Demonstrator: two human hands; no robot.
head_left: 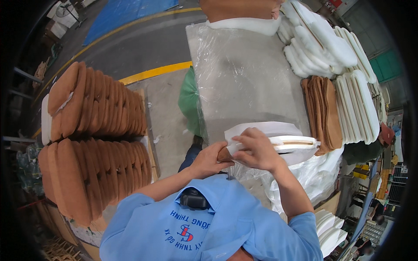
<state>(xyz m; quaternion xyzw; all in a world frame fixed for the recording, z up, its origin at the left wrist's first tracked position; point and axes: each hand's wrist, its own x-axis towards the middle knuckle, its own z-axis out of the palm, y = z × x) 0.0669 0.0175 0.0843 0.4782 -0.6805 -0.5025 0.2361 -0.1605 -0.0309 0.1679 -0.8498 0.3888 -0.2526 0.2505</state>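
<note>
A white padded cushion (pixel 272 129) with a thin wood-coloured strip along its edge lies at the near side of the wrapped table, directly before me. My left hand (pixel 210 159) is closed on a small piece of brown fabric (pixel 224 154) at the cushion's left end. Over that same end reaches my right hand (pixel 254 150), its fingers bent against the white padding beside the brown fabric. Whether the right fingertips pinch the cover or only press on the padding is hard to make out.
Stacked brown cushions (pixel 96 102) stand in two rows on the left. At the table's right lie folded brown covers (pixel 322 113) and white padded pieces (pixel 357 106). Clear plastic film covers the grey tabletop (pixel 252 74). Across it, another person's hand (pixel 276 8) is beside a brown cover.
</note>
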